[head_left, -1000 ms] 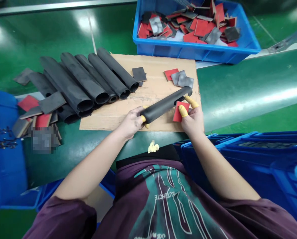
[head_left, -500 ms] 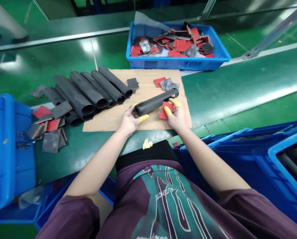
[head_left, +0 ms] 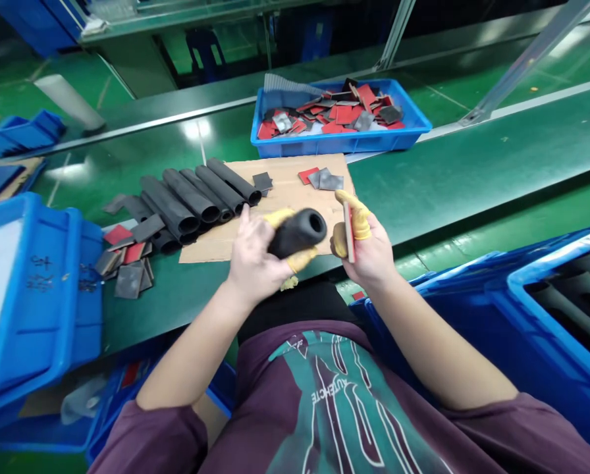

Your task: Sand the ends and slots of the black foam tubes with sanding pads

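Note:
My left hand (head_left: 258,257) is wrapped round a black foam tube (head_left: 295,236), whose round open end points up and to the right. Yellow covers sit on some fingers of both hands. Between thumb and fingers, my right hand (head_left: 367,247) pinches a thin red-faced square pad (head_left: 349,232), seen nearly edge-on just right of the tube. Tube and pad are apart. Beneath them lies a cardboard sheet (head_left: 211,247). On its far side rest a few grey and red square pads (head_left: 330,181) and a small dark stack (head_left: 262,182).
Several black tubes (head_left: 176,201) lie side by side at the left, near a loose pile of pads (head_left: 130,280). A blue bin (head_left: 344,141) full of pads stands behind the cardboard. Blue crates (head_left: 85,289) flank the green table (head_left: 473,161), the right one (head_left: 517,283) holding tubes.
The tube has been lifted and turned so its end faces up and right. My right hand has come away from the tube with the pad, which has turned from face-on to edge-on.

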The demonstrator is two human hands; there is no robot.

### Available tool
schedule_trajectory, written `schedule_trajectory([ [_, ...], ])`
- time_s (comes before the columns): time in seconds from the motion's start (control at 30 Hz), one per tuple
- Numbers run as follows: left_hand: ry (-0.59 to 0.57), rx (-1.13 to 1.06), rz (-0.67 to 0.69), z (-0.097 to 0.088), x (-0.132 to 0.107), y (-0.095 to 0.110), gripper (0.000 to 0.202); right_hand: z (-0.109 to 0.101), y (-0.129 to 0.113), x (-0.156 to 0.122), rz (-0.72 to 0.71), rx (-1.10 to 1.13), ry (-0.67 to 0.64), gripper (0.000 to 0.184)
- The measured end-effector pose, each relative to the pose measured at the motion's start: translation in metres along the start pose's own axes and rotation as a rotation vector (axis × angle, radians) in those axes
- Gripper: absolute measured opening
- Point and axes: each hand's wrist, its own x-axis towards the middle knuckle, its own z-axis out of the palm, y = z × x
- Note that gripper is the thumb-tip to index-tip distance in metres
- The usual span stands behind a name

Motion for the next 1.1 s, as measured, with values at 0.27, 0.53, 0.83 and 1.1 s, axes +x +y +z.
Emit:
schedule_trajectory([
  [0.27, -0.307, 0.169, -0.089, 0.012, -0.018, 0.025, 0.046, -0.002, -0.007, -0.026, -0.287, -0.320, 0.108, 0.043],
  [0.53, -0.409, 0.220, -0.050, 0.024, -0.018, 0.028, 0.039, -0.012, 0.006, -0.032, -0.125, -0.388, -0.111, 0.086],
  [0.83, -0.461, 0.280, -0.040, 0.034, -0.020, 0.028, 0.039, -0.020, 0.006, -0.019, -0.026, -0.487, -0.145, 0.056],
  [1.1, -0.916, -0.011, -0.546, -0.007, -0.001, 0.014, 0.068, -0.036, 0.003, -0.015, 0.005, -0.302, -0.132, 0.063],
])
